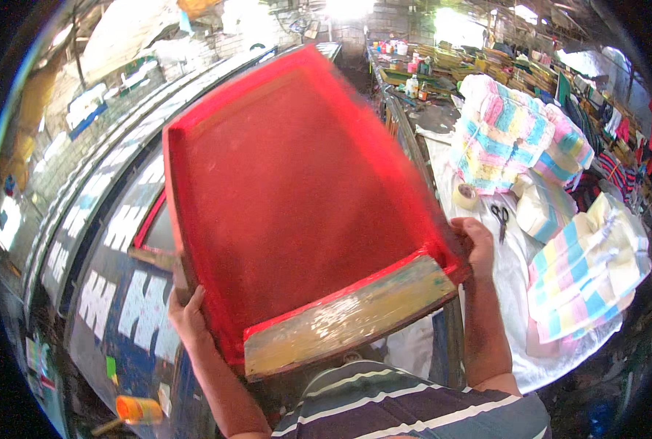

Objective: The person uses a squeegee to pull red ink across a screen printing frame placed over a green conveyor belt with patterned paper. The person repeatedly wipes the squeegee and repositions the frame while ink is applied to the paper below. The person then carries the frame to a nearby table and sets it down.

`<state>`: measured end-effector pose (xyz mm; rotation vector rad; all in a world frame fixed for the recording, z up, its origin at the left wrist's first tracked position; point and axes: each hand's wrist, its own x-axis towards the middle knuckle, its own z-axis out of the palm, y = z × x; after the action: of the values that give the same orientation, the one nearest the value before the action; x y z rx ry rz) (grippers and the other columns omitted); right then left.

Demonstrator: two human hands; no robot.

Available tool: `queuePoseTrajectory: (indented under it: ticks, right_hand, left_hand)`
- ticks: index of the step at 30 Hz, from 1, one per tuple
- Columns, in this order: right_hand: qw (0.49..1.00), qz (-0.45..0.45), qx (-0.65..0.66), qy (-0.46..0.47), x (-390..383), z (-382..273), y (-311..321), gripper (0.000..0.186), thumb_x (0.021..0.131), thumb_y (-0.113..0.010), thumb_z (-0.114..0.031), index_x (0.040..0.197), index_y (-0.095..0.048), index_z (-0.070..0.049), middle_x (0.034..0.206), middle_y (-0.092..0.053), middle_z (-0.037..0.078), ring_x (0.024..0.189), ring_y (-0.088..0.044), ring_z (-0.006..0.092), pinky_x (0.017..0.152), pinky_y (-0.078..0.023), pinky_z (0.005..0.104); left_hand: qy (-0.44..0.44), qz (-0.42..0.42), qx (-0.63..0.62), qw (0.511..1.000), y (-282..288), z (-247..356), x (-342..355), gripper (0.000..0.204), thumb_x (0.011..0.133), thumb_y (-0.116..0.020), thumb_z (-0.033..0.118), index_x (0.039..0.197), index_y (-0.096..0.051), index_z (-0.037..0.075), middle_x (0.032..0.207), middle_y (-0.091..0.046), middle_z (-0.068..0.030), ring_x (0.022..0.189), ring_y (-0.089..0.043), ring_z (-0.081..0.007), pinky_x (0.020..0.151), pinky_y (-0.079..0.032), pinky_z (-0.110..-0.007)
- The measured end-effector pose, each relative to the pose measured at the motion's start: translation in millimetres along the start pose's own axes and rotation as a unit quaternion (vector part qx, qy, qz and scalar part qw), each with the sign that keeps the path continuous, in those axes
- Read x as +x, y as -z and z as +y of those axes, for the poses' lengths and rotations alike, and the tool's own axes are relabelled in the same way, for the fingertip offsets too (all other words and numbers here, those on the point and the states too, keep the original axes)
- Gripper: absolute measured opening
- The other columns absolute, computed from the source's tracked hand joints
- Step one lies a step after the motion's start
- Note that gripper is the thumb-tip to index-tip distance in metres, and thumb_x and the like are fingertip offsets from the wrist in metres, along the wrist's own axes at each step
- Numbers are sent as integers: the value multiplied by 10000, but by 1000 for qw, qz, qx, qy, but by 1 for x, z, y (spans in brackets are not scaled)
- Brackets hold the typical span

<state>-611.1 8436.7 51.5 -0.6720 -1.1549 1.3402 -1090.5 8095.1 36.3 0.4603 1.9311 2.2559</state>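
A large screen-printing frame with a red-stained mesh and red-coated borders is held up, tilted, in front of me. A worn yellowish wooden strip runs along its near edge. My left hand grips the frame's left side near the lower corner. On the other side, my right hand clasps the lower right corner, its fingers partly behind the rim. Beyond my left hand, a second red-edged frame is mostly covered by the one I hold. The mesh hides whatever lies beneath it.
On the left, a long dark table carries pale cut fabric pieces and an orange cup. At right, a white-covered table holds scissors, a tape roll and striped cloth bundles. Bottles stand farther back.
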Motion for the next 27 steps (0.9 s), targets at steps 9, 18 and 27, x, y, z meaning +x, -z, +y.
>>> queuePoseTrajectory:
  ticks: [9, 18, 27]
  right_hand:
    - [985, -84, 84, -128, 159, 99, -87, 304, 1066, -658, -220, 1135, -814, 31, 999, -834, 119, 825, -749, 147, 781, -604, 312]
    - [961, -163, 66, -213, 321, 238, -198, 259, 1088, -666, -207, 1107, -818, 2, 979, -833, 88, 738, -696, 91, 691, -562, 263]
    - [957, -169, 16, -234, 560, 290, -257, 266, 1089, -657, -216, 1136, -819, -10, 1044, -839, 95, 790, -702, 90, 730, -556, 250]
  left_hand:
    - [-30, 55, 95, 994, -40, -19, 105, 419, 946, -789, 17, 1359, -733, -29, 1201, -793, -105, 1008, -738, -216, 921, -582, -357]
    - [20, 107, 150, 983, -79, -63, 229, 498, 950, -742, 21, 1440, -687, -46, 1281, -770, -153, 1079, -749, -282, 973, -595, -408]
    - [48, 96, 152, 983, -260, -117, 401, 479, 962, -740, 21, 1433, -685, -47, 1273, -773, -156, 1090, -755, -292, 998, -597, -419]
